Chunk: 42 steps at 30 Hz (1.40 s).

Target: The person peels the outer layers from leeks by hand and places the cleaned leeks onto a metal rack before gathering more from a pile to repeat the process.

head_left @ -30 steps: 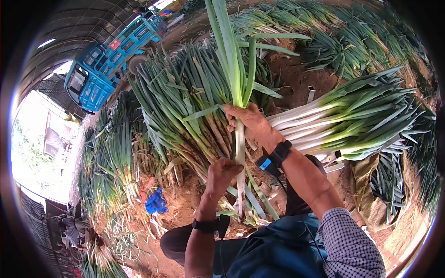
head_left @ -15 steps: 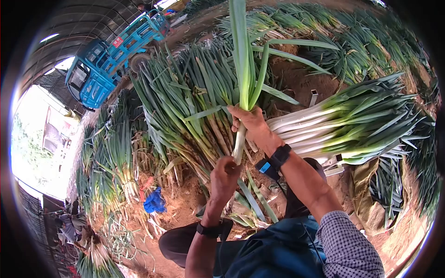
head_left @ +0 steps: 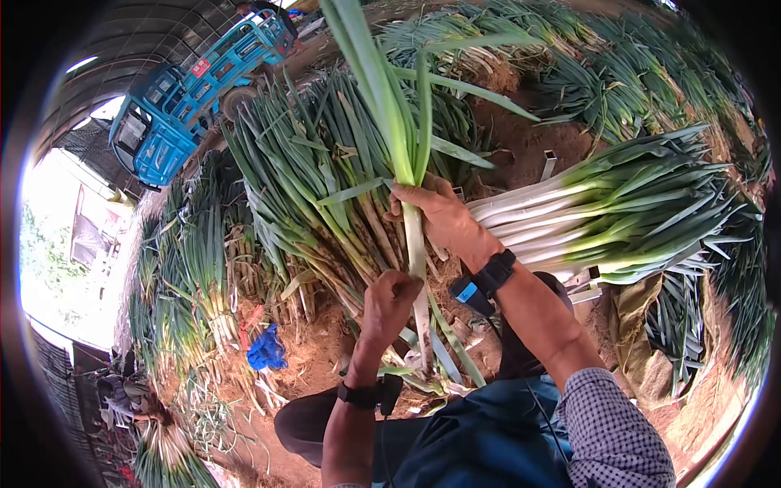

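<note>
My right hand (head_left: 438,213) is closed round the upper white stalk of a long green onion (head_left: 415,248). Its leaves (head_left: 390,114) fan upward past the hand, and the rooty lower end points down toward my lap. Lower on the same stalk, my left hand (head_left: 392,302) is closed, thumb and fingertips pressed at its side. Whether a strip of skin is pinched there is hidden. Right of my hands lies a pile of clean white-stalked green onions (head_left: 594,207). Left of the held stalk leans a bundle of soil-stained green onions (head_left: 325,195).
Loose leaves (head_left: 455,346) lie on the ground before my knees. A blue cloth or bag (head_left: 266,348) is at the left. Farther off stand a blue three-wheeled truck (head_left: 175,118) and more onion heaps (head_left: 643,89). Metal frame ends (head_left: 584,286) show near the clean pile.
The held green onion has tilted left at its leafy top, and its lower end now shows below my left hand. My right hand has shifted slightly left. Both hands remain closed.
</note>
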Tool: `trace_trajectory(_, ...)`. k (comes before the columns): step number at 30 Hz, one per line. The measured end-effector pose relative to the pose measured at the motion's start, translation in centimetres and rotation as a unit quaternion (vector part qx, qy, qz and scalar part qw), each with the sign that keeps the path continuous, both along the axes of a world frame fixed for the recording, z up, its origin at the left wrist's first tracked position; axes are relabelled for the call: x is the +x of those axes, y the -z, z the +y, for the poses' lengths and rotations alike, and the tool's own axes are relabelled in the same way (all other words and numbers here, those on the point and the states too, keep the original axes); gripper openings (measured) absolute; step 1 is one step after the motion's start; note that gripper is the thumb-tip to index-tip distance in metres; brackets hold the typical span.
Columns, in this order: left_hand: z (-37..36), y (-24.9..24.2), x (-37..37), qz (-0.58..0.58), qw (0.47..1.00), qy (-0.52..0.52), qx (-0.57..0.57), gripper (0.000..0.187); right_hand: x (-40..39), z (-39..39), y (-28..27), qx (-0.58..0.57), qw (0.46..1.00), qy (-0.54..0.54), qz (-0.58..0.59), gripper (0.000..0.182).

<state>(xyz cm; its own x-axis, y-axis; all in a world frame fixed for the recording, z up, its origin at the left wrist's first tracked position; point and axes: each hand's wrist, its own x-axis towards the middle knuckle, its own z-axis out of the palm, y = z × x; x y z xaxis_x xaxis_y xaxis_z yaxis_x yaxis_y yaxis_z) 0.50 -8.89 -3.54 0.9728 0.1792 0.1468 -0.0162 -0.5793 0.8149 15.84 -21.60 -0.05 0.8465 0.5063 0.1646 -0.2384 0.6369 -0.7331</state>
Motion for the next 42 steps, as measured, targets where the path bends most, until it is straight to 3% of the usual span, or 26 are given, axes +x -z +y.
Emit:
trace_trajectory(5, -0.8, 0.3, -0.8, -0.003, 0.999, 0.035, 0.020, 0.016, 0.7, 0.6, 0.9, -0.039, 0.996, 0.071, -0.028, 0.024)
trace_trajectory(8, -0.2, 0.8, -1.4, -0.055, 0.997, 0.049, -0.032, 0.012, 0.8, 1.1, 0.4, -0.053, 0.990, 0.124, 0.049, 0.027)
trace_trajectory(11, 1.3, 1.5, -2.6, 0.035, 0.922, 0.035, -0.383, 0.015, 2.1, 0.6, 1.2, -0.069, 0.992, 0.102, 0.031, 0.031)
trace_trajectory(12, 1.1, 0.7, -3.2, 0.040, 0.910, 0.033, -0.411, 0.016, 1.9, 0.6, 1.2, -0.031, 0.994, 0.105, 0.024, 0.033)
trace_trajectory(15, 4.0, 2.0, -5.1, 0.139, 0.903, 0.104, -0.392, 0.007, 2.2, 0.0, 1.1, 0.019, 0.993, 0.075, 0.086, 0.032)
trace_trajectory(16, 4.7, 1.7, -6.0, 0.178, 0.907, 0.114, -0.365, 0.014, 2.3, 0.0, 1.2, 0.026, 0.992, 0.085, 0.088, 0.032)
trace_trajectory(19, 9.1, 4.0, -9.0, 0.403, 0.906, 0.065, -0.111, 0.025, 3.6, -0.7, 1.2, 0.061, 0.985, 0.117, 0.112, 0.032)
trace_trajectory(22, 9.7, 3.0, -11.2, 0.290, 0.952, -0.037, 0.086, 0.042, 4.3, -1.0, 0.8, 0.019, 0.982, 0.161, 0.095, 0.027)
trace_trajectory(25, 6.4, 1.4, -8.7, 0.115, 0.976, -0.115, 0.147, 0.054, 4.4, -0.1, 1.3, -0.016, 0.981, 0.170, 0.094, 0.025)
trace_trajectory(28, 1.0, 1.9, -5.2, 0.013, 0.987, -0.067, 0.148, 0.055, 3.9, 1.8, 2.1, -0.032, 0.982, 0.149, 0.112, 0.028)
trace_trajectory(29, -0.9, 0.6, -4.6, 0.048, 0.989, -0.065, 0.125, 0.050, 3.8, 2.3, 2.2, -0.029, 0.986, 0.129, 0.102, 0.029)
trace_trajectory(30, -0.8, 3.1, -3.7, -0.022, 0.986, -0.121, 0.109, 0.038, 3.7, 2.5, 2.5, -0.026, 0.989, 0.111, 0.094, 0.029)
trace_trajectory(33, -0.9, 3.7, -3.7, 0.030, 0.988, -0.151, -0.014, 0.033, 3.0, 1.6, 2.6, 0.010, 0.993, 0.044, 0.110, 0.029)
trace_trajectory(35, -0.8, 4.4, -4.1, -0.001, 0.992, -0.124, -0.022, 0.030, 2.8, 1.6, 2.3, 0.018, 0.991, -0.007, 0.132, 0.028)
trace_trajectory(38, -1.2, 4.8, -4.5, -0.039, 0.993, -0.109, -0.032, 0.027, 3.1, 2.4, 3.8, 0.007, 0.992, 0.013, 0.123, 0.029)
trace_trajectory(42, -2.7, 3.9, -4.1, 0.037, 0.986, -0.157, -0.050, 0.031, 2.2, 3.4, 4.7, 0.018, 0.991, 0.052, 0.118, 0.028)
